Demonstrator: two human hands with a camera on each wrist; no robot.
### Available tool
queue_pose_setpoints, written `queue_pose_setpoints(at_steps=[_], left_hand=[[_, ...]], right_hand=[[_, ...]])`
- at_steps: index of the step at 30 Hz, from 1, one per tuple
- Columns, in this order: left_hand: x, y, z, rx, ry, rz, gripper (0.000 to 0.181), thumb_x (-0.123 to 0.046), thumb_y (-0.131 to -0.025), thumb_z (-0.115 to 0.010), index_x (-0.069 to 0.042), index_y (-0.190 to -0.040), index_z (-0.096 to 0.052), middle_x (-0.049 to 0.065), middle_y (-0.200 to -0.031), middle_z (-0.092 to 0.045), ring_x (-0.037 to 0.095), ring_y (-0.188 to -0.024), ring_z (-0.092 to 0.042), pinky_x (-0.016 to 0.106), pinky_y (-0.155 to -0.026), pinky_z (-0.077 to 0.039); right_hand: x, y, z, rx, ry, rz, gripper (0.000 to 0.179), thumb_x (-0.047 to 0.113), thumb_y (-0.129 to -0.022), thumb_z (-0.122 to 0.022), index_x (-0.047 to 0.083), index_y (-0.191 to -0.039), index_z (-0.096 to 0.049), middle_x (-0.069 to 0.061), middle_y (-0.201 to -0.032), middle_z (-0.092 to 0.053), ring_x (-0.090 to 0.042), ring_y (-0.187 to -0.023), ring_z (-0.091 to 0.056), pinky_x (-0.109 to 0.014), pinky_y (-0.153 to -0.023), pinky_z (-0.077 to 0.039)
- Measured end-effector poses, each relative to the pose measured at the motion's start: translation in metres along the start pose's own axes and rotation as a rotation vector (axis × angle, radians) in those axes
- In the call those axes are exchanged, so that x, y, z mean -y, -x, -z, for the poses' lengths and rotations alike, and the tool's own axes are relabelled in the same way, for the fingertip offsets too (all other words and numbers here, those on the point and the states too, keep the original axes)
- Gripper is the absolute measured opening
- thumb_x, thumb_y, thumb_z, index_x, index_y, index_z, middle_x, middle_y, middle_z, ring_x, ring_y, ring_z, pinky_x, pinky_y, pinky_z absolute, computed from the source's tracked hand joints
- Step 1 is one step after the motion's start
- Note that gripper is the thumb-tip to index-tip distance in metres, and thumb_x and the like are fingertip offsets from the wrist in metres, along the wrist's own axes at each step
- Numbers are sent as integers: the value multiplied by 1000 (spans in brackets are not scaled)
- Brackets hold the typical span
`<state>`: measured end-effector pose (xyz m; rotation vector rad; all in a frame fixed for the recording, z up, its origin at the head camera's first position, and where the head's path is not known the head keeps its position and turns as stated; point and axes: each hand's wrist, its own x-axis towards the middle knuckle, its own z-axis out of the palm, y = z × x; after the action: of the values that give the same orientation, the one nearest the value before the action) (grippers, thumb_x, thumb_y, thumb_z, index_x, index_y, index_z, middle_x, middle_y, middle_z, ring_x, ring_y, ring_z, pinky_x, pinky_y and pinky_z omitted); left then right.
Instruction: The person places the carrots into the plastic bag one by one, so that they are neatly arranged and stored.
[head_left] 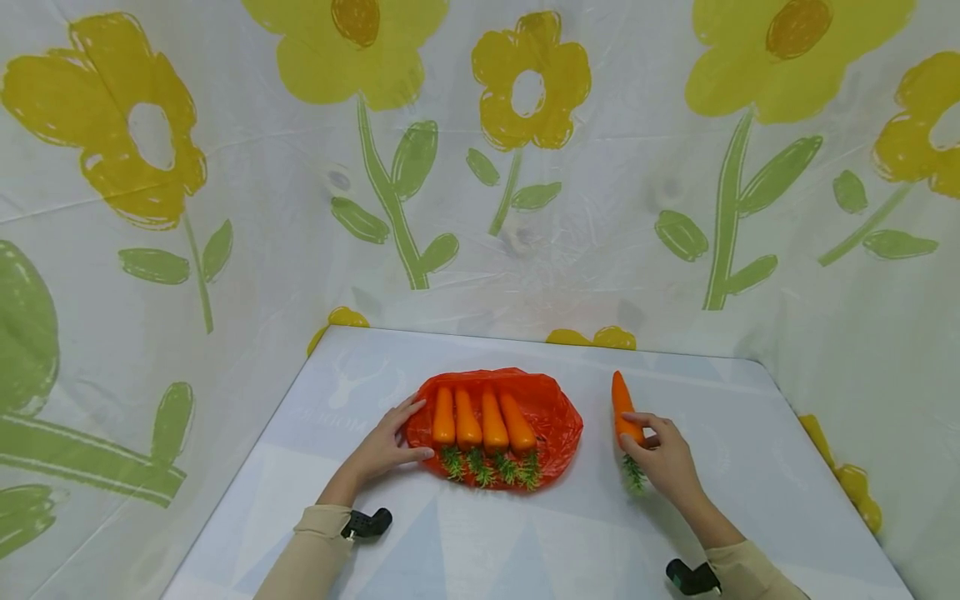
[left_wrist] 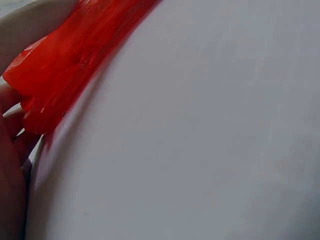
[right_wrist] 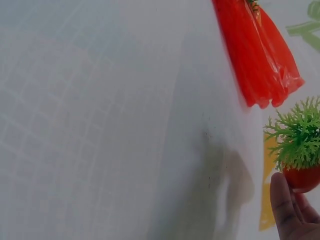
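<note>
In the head view a red plastic bag (head_left: 561, 433) lies spread on the table, with several orange toy carrots (head_left: 493, 421) side by side on it, green leafy tops toward me. My left hand (head_left: 382, 446) rests against the bag's left edge, fingers extended and thumb apart. The left wrist view shows its fingers (left_wrist: 12, 117) touching the red plastic. To the right of the bag, my right hand (head_left: 666, 454) pinches another carrot (head_left: 622, 398) near its leafy end, tip pointing away from me. Its green top (right_wrist: 300, 137) shows above the fingers in the right wrist view.
The white table (head_left: 480, 542) has a pale printed pattern; its back edge runs close to a hanging sheet (head_left: 600, 250) with yellow flowers. The sheet also encloses the left and right sides. Black wrist cameras sit at both cuffs.
</note>
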<state>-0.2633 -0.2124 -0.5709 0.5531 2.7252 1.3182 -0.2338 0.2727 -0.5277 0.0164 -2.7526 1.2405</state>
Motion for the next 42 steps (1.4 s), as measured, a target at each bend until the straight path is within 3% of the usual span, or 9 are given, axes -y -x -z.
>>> queue_pose_setpoints(at_steps=[25,42], left_hand=[[-1,1,0,8,4,16,94,-44,-81,-84,-13,-158,-39,5,-169,-21,40,-152,-21,65,-117,-24],[-2,1,1,5,3,11,94,-44,-82,-84,-13,-158,-39,5,-169,-21,40,-152,-22,65,-117,-24]], right_hand=[[24,9,-8,27,-39,14,34,22,-96,-72,11,-129,-68,-16,-128,-56,-26,-90,-59,-23,-71,-54],[35,15,-19,38,-68,77,33,17,-93,-75,14,-125,-70,-13,-122,-58,-20,-83,-60,-23,-72,-55]])
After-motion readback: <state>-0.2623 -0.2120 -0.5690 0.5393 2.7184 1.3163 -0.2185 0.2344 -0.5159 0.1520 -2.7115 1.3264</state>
